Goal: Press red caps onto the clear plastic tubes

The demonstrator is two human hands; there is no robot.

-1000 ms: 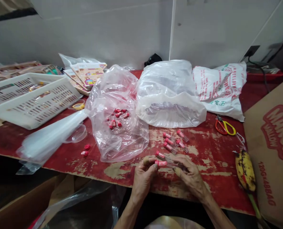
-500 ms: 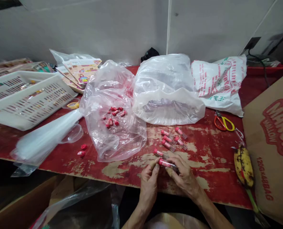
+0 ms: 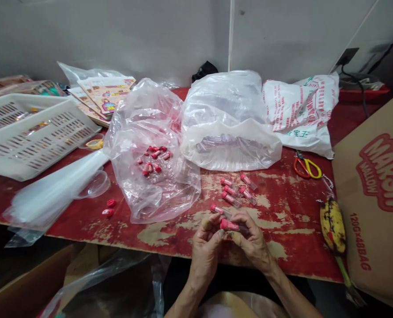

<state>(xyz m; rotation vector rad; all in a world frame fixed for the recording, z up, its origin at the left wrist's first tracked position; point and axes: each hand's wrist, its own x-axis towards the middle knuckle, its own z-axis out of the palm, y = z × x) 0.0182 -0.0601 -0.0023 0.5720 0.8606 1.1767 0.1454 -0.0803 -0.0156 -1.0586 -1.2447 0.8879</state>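
Note:
Near the front edge of the worn red table, my left hand and my right hand meet around a small clear tube with a pink cap. The left fingers pinch its capped end; the right fingers close around the clear body. Another capped tube lies just beyond my hands. Several more capped tubes lie in a loose group farther back. A crumpled clear bag to the left holds loose pink caps.
A large clear bag of empty tubes and a printed white bag sit behind. White baskets, clear sleeves, two stray caps lie left. Scissors, a banana and a cardboard box stand right.
My view has shifted slightly, so the table contents sit a little lower-left. Both hands stay together on the tube, with the left fingers working at its pink cap.

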